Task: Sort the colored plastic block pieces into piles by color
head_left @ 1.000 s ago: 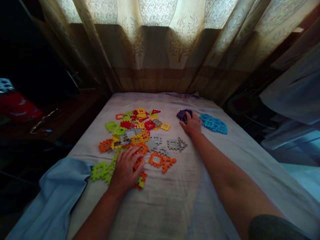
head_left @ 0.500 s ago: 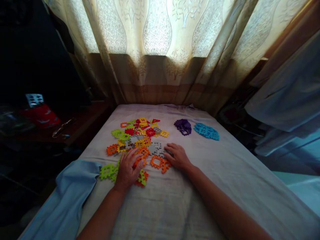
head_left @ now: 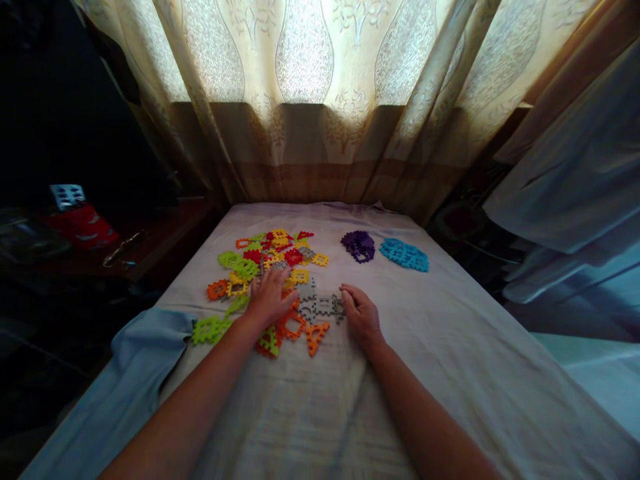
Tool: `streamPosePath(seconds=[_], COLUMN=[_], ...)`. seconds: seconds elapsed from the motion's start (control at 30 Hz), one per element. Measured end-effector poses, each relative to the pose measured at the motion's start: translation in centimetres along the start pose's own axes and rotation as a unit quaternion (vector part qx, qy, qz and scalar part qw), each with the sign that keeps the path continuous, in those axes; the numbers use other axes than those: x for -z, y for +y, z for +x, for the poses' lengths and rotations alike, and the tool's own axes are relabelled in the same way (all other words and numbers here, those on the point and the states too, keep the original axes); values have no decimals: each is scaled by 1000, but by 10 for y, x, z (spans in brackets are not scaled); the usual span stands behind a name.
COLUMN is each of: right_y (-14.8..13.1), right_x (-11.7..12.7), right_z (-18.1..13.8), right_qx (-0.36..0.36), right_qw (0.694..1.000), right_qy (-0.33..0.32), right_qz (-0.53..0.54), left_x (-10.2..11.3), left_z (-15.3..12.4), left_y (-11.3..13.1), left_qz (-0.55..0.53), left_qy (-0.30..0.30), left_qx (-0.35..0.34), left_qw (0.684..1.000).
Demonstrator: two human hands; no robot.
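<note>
Several flat plastic interlocking building pieces with notched edges lie in a mixed pile on the bed sheet. My left hand (head_left: pixel 273 297) rests over the pile with its fingers spread, on a grey piece and yellow and orange ones; it hides some of them. Right of the pile, my right hand (head_left: pixel 363 315) is curled closed at the edge of a grey square piece (head_left: pixel 325 305); its fingertips are partly hidden. Nearer me lie an orange triangle piece (head_left: pixel 315 338), an orange frame piece (head_left: pixel 293 327) and a lime green piece (head_left: pixel 209 330).
A purple heap of pieces (head_left: pixel 359 245) and a blue heap (head_left: pixel 404 255) lie at the back right. Blue cloth (head_left: pixel 145 353) drapes over the bed's left edge. Curtains (head_left: pixel 305 147) hang behind; a dark side table (head_left: pixel 150 260) stands left.
My left hand has moved forward, further onto the pile. My right hand has curled closed, and grey pieces beside it have shifted right, away from the orange ones. The view has shifted slightly.
</note>
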State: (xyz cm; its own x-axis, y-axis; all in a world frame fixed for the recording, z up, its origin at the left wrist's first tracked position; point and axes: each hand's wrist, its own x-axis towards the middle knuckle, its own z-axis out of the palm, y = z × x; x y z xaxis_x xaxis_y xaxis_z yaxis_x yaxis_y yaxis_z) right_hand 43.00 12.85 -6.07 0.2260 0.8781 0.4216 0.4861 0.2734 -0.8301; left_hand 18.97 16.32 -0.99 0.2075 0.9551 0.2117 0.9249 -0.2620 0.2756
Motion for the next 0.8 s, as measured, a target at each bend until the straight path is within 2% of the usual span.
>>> streamPosePath(seconds=[0.13, 0.27, 0.43, 0.57, 0.67, 0.8], right_y=[0, 2, 9, 6, -2, -12], right_x=[1, 8, 24, 38, 42, 41], right_z=[1, 4, 7, 9, 7, 5], right_qx=[-20, -33, -40, 36, 90, 108], right_qw=[999, 999, 997, 986, 965, 943], right_qy=[26, 26, -47, -129, -183, -215], right_qz=[21, 13, -37, -96, -167, -231], left_x=[-6, 0, 8, 9, 9, 9], left_z=[-31, -59, -84, -95, -96, -91], left_y=[34, 42, 21, 2, -10, -23], left_qz=[4, -1, -8, -27, -44, -75], left_qy=[9, -27, 14, 91, 146, 177], left_qx=[-88, -143, -124, -87, -60, -35], left_qw=[996, 989, 992, 992, 986, 981])
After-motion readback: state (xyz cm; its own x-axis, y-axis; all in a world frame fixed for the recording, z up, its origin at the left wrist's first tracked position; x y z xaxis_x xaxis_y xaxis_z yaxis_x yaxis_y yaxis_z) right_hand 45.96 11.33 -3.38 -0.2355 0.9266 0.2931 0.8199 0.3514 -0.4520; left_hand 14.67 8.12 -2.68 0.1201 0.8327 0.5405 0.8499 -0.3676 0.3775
